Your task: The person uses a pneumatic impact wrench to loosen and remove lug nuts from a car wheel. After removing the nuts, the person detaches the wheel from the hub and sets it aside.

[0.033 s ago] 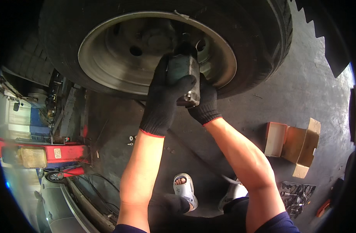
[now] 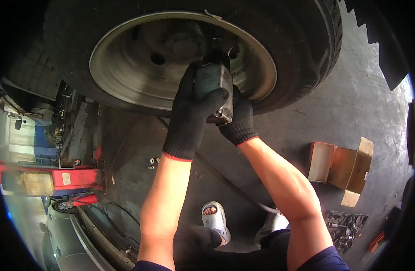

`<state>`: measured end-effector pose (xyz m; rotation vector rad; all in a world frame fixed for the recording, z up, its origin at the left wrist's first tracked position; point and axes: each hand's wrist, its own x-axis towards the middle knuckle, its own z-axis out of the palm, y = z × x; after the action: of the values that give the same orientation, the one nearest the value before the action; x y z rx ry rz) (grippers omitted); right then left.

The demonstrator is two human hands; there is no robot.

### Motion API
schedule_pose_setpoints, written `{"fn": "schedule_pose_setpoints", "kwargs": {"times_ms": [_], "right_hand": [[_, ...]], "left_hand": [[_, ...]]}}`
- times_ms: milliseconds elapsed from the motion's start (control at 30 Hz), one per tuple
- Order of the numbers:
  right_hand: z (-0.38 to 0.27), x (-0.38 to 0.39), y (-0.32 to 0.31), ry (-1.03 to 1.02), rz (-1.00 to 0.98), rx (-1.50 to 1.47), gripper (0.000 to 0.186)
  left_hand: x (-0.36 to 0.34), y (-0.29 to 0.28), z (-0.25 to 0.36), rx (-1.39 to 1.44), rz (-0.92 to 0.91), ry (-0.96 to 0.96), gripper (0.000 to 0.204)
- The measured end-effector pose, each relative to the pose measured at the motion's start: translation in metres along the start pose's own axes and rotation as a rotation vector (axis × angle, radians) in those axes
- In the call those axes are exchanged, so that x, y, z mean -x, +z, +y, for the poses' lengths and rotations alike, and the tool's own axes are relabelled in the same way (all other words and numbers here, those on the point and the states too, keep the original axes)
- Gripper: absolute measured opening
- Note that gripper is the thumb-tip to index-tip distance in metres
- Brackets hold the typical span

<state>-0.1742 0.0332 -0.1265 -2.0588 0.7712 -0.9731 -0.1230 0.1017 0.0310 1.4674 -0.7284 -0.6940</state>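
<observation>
Power tool (image 2: 213,81), boxy, dark: held with its nose inside the wheel rim (image 2: 121,86), its body seen across the rim's lower edge, right of the middle. Left hand (image 2: 187,110), black-gloved, red-cuffed: wrapped around the tool's body. Right hand (image 2: 241,115), gloved alike: placed at the tool's right side; fingers hidden, grip cannot be told. Tyre (image 2: 298,58): fitted around the rim. Open cardboard box (image 2: 347,165): set on the floor (image 2: 271,124).

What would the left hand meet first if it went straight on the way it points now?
Probably the wheel's recessed face, near the hub. The left hand holds the power tool, whose nose might touch first; depth inside the rim is unclear.
</observation>
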Motion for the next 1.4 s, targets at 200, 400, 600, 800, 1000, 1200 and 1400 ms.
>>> {"fn": "schedule_pose_setpoints", "kwargs": {"times_ms": [200,400,600,800,1000,1200,1400], "right_hand": [[0.002,-0.003,-0.001,0.001,-0.031,0.020,0.050],[0.000,-0.004,-0.008,0.153,-0.279,0.182,0.046],[-0.003,-0.004,-0.004,0.015,0.012,0.067,0.049],[-0.001,-0.005,-0.005,0.121,-0.157,0.151,0.042],[-0.007,-0.003,-0.010,0.035,-0.123,0.175,0.042],[0.002,0.002,0.001,0.035,0.069,-0.055,0.046],[-0.008,0.001,0.038,0.197,0.167,-0.571,0.035]], "left_hand": [[-0.002,0.005,-0.005,0.086,0.023,0.043,0.077],[-0.006,-0.001,-0.010,0.062,0.029,0.065,0.075],[-0.005,-0.001,-0.009,0.025,0.037,0.078,0.074],[-0.006,0.000,-0.010,0.035,0.071,0.103,0.070],[-0.006,0.000,-0.009,0.081,0.073,0.069,0.069],[0.010,0.013,-0.013,-0.281,0.211,0.365,0.070],[0.007,0.023,-0.032,-0.607,0.286,0.716,0.074]]}}
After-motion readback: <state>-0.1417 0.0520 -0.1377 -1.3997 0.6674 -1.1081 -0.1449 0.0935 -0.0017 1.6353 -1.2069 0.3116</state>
